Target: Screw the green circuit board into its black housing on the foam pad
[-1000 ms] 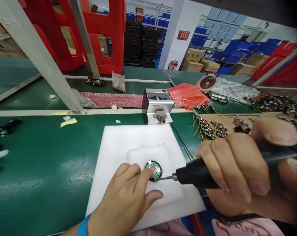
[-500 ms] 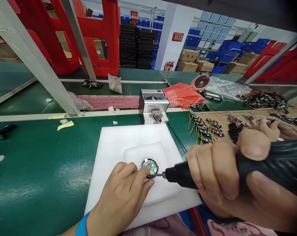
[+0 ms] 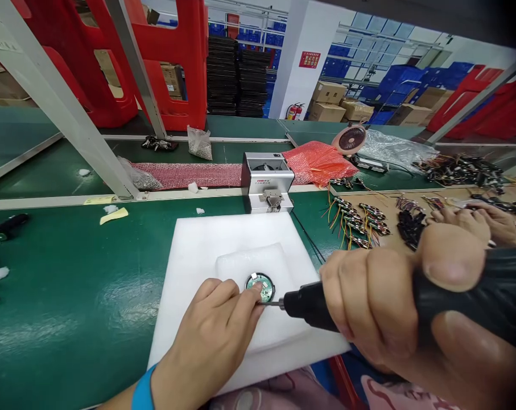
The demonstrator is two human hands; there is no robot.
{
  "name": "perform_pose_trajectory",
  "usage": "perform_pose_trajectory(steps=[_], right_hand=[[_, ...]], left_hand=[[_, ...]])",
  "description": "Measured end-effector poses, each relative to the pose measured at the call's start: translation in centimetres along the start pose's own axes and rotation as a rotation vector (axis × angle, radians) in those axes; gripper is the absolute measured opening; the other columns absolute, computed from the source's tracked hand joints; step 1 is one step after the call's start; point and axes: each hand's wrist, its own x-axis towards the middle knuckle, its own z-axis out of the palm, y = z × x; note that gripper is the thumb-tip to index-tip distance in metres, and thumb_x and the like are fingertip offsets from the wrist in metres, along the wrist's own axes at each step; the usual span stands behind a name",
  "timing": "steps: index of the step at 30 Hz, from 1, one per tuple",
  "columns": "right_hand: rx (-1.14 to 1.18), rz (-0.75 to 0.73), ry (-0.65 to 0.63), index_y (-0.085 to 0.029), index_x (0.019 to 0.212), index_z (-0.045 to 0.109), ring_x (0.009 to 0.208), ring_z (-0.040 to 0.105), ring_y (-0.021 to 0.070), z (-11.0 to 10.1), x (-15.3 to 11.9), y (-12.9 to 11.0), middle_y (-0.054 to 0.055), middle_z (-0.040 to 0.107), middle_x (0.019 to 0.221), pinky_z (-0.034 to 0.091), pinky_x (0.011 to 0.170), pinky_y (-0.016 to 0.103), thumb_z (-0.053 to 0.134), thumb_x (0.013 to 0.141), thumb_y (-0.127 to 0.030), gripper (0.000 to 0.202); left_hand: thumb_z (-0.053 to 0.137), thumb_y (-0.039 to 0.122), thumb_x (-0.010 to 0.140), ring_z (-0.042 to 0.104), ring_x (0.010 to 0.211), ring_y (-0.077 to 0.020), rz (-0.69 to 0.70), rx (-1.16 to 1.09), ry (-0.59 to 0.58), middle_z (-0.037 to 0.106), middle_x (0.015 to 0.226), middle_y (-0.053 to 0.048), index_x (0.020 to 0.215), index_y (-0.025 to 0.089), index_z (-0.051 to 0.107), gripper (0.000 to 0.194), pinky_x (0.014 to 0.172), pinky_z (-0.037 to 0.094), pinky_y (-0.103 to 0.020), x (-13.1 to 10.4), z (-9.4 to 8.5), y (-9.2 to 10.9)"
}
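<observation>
A small round green circuit board (image 3: 261, 285) in a black ring lies on a white foam pad (image 3: 206, 245) on the green bench. My left hand (image 3: 210, 341) rests on the pad, its fingertips pressed against the board's near-left edge. My right hand (image 3: 394, 319) is wrapped around a black electric screwdriver (image 3: 309, 304), held nearly level, whose thin metal bit touches the board's right side.
A silver screw feeder box (image 3: 267, 181) stands just behind the pad. Red bubble wrap (image 3: 321, 160), a small pink fan (image 3: 350, 138) and piles of wired boards (image 3: 360, 219) lie to the right, where another person's hands (image 3: 475, 219) work. A grey frame post (image 3: 70, 111) rises at left.
My right hand and the screwdriver have come closer to the camera and slightly left. The bit stays on the board. The left hand has barely moved.
</observation>
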Motion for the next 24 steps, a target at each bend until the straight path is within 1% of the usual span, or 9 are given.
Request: perform_pose_trajectory(steps=[2,4,6,10,11,14,18,20,24], right_hand=[[-0.005,-0.016,-0.006,-0.025,0.075,0.044,0.029,0.039,0.0107,0.8,0.1,-0.2,-0.007,0.04,0.041,0.039,0.032,0.025,0.057,0.083,-0.046,0.026],[0.001,-0.048,0.05,-0.026,0.072,0.044,0.029,0.033,0.0115,1.5,0.2,-0.3,-0.006,0.034,0.041,0.032,0.029,0.027,0.057,0.079,-0.051,0.03],[0.007,-0.072,0.095,-0.026,0.071,0.044,0.03,0.031,0.0116,1.9,0.3,-0.4,-0.005,0.032,0.042,0.029,0.029,0.027,0.057,0.077,-0.055,0.032],[0.019,-0.043,-0.034,-0.026,0.071,0.043,0.031,0.036,0.0128,1.6,0.3,-0.5,-0.004,0.033,0.042,0.033,0.032,0.028,0.055,0.077,-0.057,0.033],[0.024,-0.048,-0.024,-0.026,0.072,0.043,0.031,0.036,0.0124,1.5,0.2,-0.5,-0.004,0.033,0.043,0.033,0.032,0.028,0.054,0.078,-0.056,0.033],[0.042,-0.07,0.075,-0.026,0.073,0.043,0.032,0.033,0.0112,1.3,0.1,-0.4,-0.004,0.034,0.045,0.032,0.032,0.027,0.053,0.079,-0.056,0.032],[0.035,-0.053,0.016,-0.026,0.073,0.042,0.031,0.035,0.0119,1.2,0.0,-0.3,-0.004,0.036,0.044,0.034,0.032,0.028,0.055,0.078,-0.057,0.033],[0.019,-0.043,0.019,-0.027,0.072,0.042,0.03,0.034,0.0123,1.1,0.1,-0.4,-0.004,0.035,0.043,0.033,0.031,0.028,0.055,0.077,-0.058,0.034],[0.01,-0.031,-0.022,-0.026,0.069,0.042,0.029,0.035,0.0129,1.1,0.4,-0.6,-0.004,0.034,0.042,0.034,0.03,0.029,0.052,0.078,-0.06,0.036]], left_hand=[[0.049,0.012,0.089,0.046,0.065,-0.0154,-0.003,-0.003,-0.007,0.057,0.068,-0.001,0.101,0.009,0.057,0.014,0.061,0.03,-0.032,0.0,0.0,0.0],[0.05,0.011,0.089,0.046,0.065,-0.0153,-0.003,-0.003,-0.015,0.057,0.069,-0.001,0.102,0.009,0.057,0.015,0.062,0.03,-0.032,0.0,-0.1,0.0],[0.05,0.012,0.089,0.046,0.065,-0.0153,0.001,-0.002,-0.016,0.057,0.069,-0.001,0.102,0.009,0.057,0.015,0.062,0.03,-0.032,0.0,-0.1,0.0],[0.05,0.012,0.089,0.047,0.065,-0.0155,-0.008,0.002,-0.017,0.059,0.07,-0.001,0.101,0.009,0.057,0.014,0.062,0.031,-0.032,0.1,0.0,0.0],[0.05,0.013,0.09,0.048,0.066,-0.0154,-0.012,-0.004,-0.014,0.059,0.071,-0.001,0.101,0.01,0.056,0.014,0.063,0.031,-0.032,0.1,0.0,0.0],[0.051,0.016,0.09,0.05,0.069,-0.0159,-0.029,-0.027,0.003,0.062,0.078,-0.002,0.102,0.01,0.055,0.015,0.064,0.032,-0.032,0.1,0.0,0.0],[0.052,0.018,0.09,0.051,0.071,-0.0164,-0.042,-0.026,-0.004,0.063,0.079,-0.003,0.105,0.011,0.054,0.017,0.065,0.033,-0.032,0.1,-0.1,0.0],[0.052,0.016,0.089,0.049,0.067,-0.0159,-0.034,-0.013,-0.008,0.06,0.073,-0.001,0.104,0.012,0.054,0.016,0.063,0.032,-0.032,0.1,-0.1,0.0],[0.051,0.013,0.089,0.046,0.063,-0.0154,-0.001,0.013,-0.001,0.054,0.063,0.001,0.104,0.011,0.055,0.015,0.06,0.029,-0.032,0.1,0.0,0.0]])
